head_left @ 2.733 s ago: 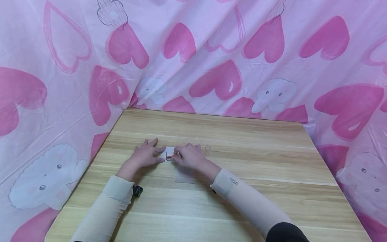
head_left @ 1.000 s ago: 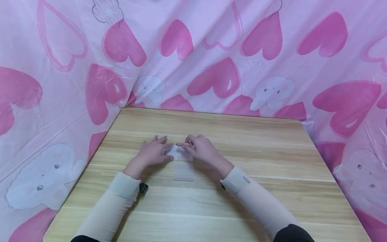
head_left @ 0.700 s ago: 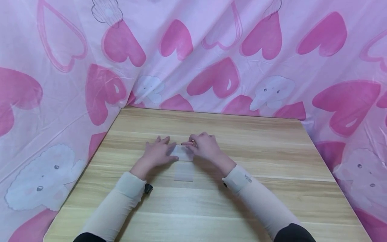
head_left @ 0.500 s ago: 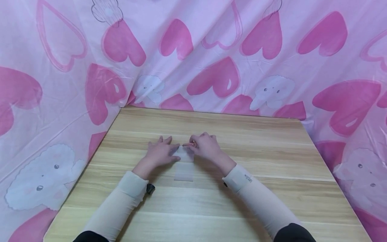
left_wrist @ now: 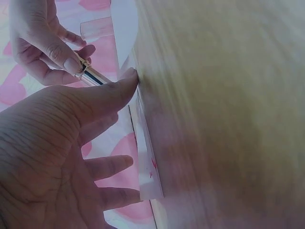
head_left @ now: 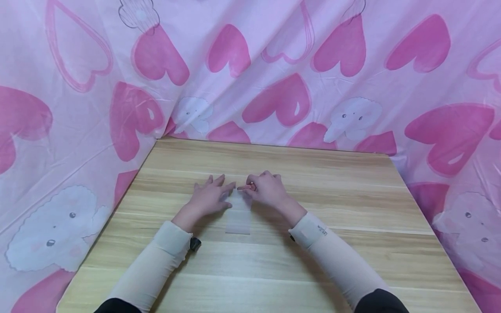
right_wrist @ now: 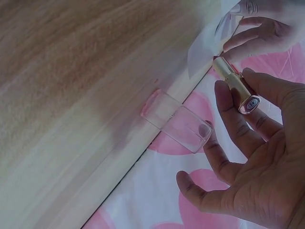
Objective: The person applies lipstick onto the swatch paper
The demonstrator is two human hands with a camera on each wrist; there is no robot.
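My right hand (head_left: 268, 189) pinches an uncapped lipstick (right_wrist: 236, 86) between thumb and fingers, its tip pointing left, low over a white sheet of paper (head_left: 240, 202). In the left wrist view, red marks show on the paper's near end (left_wrist: 150, 171). My left hand (head_left: 207, 198) lies at the sheet's left side with fingers spread and thumb tip on the paper. A greyish, see-through piece (head_left: 238, 224) lies just in front of the sheet. The clear lipstick cap (right_wrist: 176, 121) stands near my right ring finger; the right hand hides it in the head view.
The wooden table (head_left: 313, 252) reaches back to a pink curtain (head_left: 278, 100) printed with hearts, which hangs along the back and both sides. A small black device (head_left: 194, 244) sits at my left cuff.
Both hands have shifted right along the paper, the right one also slightly back with the lipstick. The left hand now covers the dark mark seen earlier. In the last half second little moved.
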